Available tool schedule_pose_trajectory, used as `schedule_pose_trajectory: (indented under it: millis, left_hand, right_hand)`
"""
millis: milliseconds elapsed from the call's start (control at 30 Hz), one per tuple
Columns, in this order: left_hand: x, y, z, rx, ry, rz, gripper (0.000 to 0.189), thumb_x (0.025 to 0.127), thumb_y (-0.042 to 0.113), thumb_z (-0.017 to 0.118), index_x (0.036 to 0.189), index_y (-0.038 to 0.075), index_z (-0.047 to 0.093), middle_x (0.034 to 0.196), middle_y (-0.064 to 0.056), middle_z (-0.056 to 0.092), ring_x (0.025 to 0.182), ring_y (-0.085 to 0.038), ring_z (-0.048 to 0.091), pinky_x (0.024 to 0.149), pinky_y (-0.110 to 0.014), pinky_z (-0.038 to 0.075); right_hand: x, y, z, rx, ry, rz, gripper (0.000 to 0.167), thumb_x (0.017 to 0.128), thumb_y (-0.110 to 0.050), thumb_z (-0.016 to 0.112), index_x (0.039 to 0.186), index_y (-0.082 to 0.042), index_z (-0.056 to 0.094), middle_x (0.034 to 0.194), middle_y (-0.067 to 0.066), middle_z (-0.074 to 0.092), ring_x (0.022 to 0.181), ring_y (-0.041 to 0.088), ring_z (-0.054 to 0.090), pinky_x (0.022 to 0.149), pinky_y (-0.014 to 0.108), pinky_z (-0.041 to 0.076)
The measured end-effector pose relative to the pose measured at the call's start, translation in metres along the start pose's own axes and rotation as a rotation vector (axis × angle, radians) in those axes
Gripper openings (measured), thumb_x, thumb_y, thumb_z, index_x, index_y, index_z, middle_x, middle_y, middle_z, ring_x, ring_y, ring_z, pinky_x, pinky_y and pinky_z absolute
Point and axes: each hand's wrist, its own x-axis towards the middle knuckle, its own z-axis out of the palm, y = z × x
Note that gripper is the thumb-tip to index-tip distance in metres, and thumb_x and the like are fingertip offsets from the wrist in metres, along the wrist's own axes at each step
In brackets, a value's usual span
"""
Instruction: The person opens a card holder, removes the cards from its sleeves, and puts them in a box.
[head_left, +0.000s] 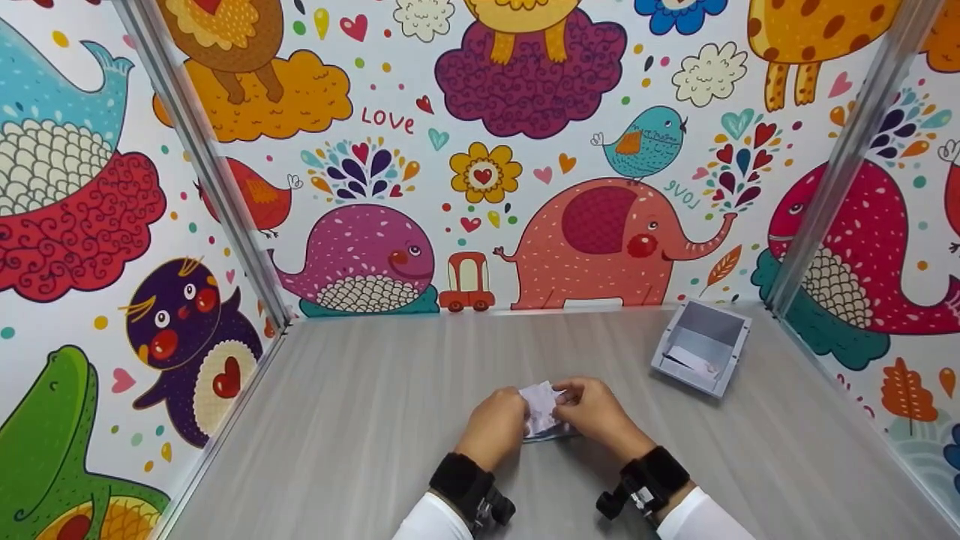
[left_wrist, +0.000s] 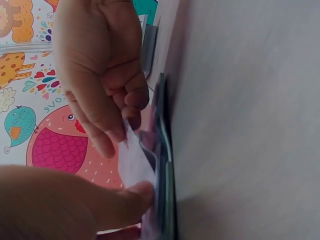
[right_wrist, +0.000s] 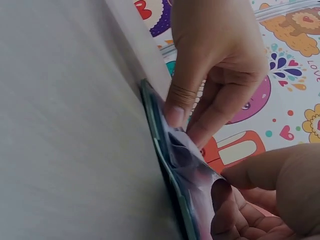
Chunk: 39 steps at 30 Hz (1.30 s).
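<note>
A crumpled, pale translucent sheet (head_left: 540, 403) sits between the person's two hands, over a flat, dark, teal-edged piece (head_left: 551, 434) that shows at the sheet's 6 o'clock side. This piece lies low over the grey wood-grain surface (head_left: 360, 420); whether it touches there is hard to tell. The left hand (head_left: 496, 421), at the sheet's 9 o'clock, pinches it with the thumb pressed on the sheet close against the flat piece. The right hand (head_left: 596, 415), at 3 o'clock, pinches a raised edge of the sheet between thumb and forefinger, and in both wrist views that part stands up away from the flat piece. Black straps (head_left: 654, 478) circle both wrists, below white sleeves (head_left: 705, 517). Well apart from the hands, at 2 o'clock, a grey box (head_left: 737, 351) holds a pale slip (head_left: 691, 362) toward its 6 o'clock side. At 12 o'clock rises a wall (head_left: 480, 225) printed with animals, including an elephant and a whale.
</note>
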Motion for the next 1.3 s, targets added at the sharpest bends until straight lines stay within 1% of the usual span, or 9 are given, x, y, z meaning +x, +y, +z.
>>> schedule_pose_trajectory:
  millis: [100,233,400,500,767,867,1000,1167,1300]
  left_hand:
    - [0.0,0.001,0.0,0.016,0.002,0.0,0.011,0.086,0.004,0.088,0.084,0.011,0.08,0.087,-0.004,0.074,0.079,-0.022,0.071,0.073,-0.04,0.061]
    - [0.0,0.002,0.001,0.023,0.008,-0.008,0.009,0.088,0.004,0.086,0.086,0.01,0.079,0.088,-0.005,0.075,0.079,-0.023,0.072,0.073,-0.041,0.062]
    - [0.0,0.002,0.002,0.016,0.019,-0.01,0.011,0.088,0.003,0.085,0.086,0.01,0.077,0.088,-0.004,0.075,0.077,-0.022,0.07,0.072,-0.041,0.061]
    - [0.0,0.002,0.002,0.012,0.023,-0.008,0.012,0.087,0.002,0.085,0.085,0.01,0.076,0.088,-0.004,0.074,0.077,-0.022,0.069,0.072,-0.041,0.061]
    - [0.0,0.002,0.003,0.038,0.022,-0.01,0.01,0.089,0.005,0.086,0.089,0.009,0.077,0.09,-0.005,0.075,0.082,-0.023,0.072,0.075,-0.041,0.062]
    - [0.0,0.002,0.003,0.043,0.013,-0.01,0.01,0.089,0.005,0.087,0.088,0.009,0.077,0.09,-0.004,0.073,0.082,-0.022,0.071,0.075,-0.04,0.061]
    - [0.0,0.001,0.003,0.048,0.001,-0.001,0.015,0.088,0.005,0.087,0.082,0.011,0.075,0.09,-0.003,0.071,0.082,-0.021,0.069,0.074,-0.039,0.06]
    - [0.0,0.0,0.002,0.047,-0.016,0.003,0.015,0.088,0.004,0.085,0.081,0.013,0.077,0.09,-0.002,0.07,0.083,-0.02,0.068,0.074,-0.038,0.06]
    - [0.0,0.001,0.003,0.04,-0.024,-0.005,0.017,0.087,0.005,0.087,0.078,0.014,0.076,0.09,-0.001,0.069,0.084,-0.019,0.067,0.075,-0.037,0.06]
  right_hand:
    - [0.001,-0.001,0.0,0.025,-0.006,0.05,0.043,0.085,0.002,0.079,0.128,0.008,0.079,0.088,0.003,0.076,0.077,0.012,0.064,0.066,0.022,0.051]
    - [0.0,-0.003,0.002,0.078,-0.054,0.129,0.05,0.093,-0.005,0.077,0.14,0.009,0.073,0.083,0.001,0.075,0.069,0.012,0.065,0.062,0.025,0.052]
    - [-0.003,-0.005,0.005,0.118,-0.139,0.116,0.051,0.098,-0.006,0.077,0.145,0.012,0.068,0.085,0.003,0.078,0.069,0.012,0.07,0.062,0.026,0.058]
    - [-0.003,-0.005,0.006,0.124,-0.144,0.103,0.045,0.099,-0.005,0.076,0.141,0.012,0.07,0.086,0.004,0.079,0.068,0.012,0.071,0.061,0.027,0.058]
    - [-0.003,-0.004,0.007,0.105,-0.109,0.108,0.039,0.099,-0.002,0.074,0.136,0.011,0.074,0.084,0.003,0.079,0.064,0.011,0.069,0.058,0.026,0.057]
    - [-0.002,-0.005,0.006,0.092,-0.065,0.142,0.038,0.096,-0.001,0.073,0.133,0.01,0.076,0.084,0.002,0.077,0.062,0.011,0.068,0.058,0.025,0.057]
    - [-0.001,-0.007,0.003,0.084,0.016,0.199,0.036,0.09,0.001,0.071,0.125,0.008,0.08,0.088,0.004,0.076,0.067,0.013,0.069,0.058,0.025,0.057]
    - [0.002,-0.006,-0.008,0.056,0.077,0.222,0.028,0.09,0.002,0.069,0.114,0.006,0.083,0.088,0.006,0.076,0.065,0.014,0.065,0.056,0.024,0.053]
    - [0.005,-0.004,-0.023,-0.006,0.117,0.199,0.022,0.092,0.001,0.072,0.11,0.004,0.083,0.088,0.005,0.074,0.066,0.013,0.062,0.057,0.024,0.05]
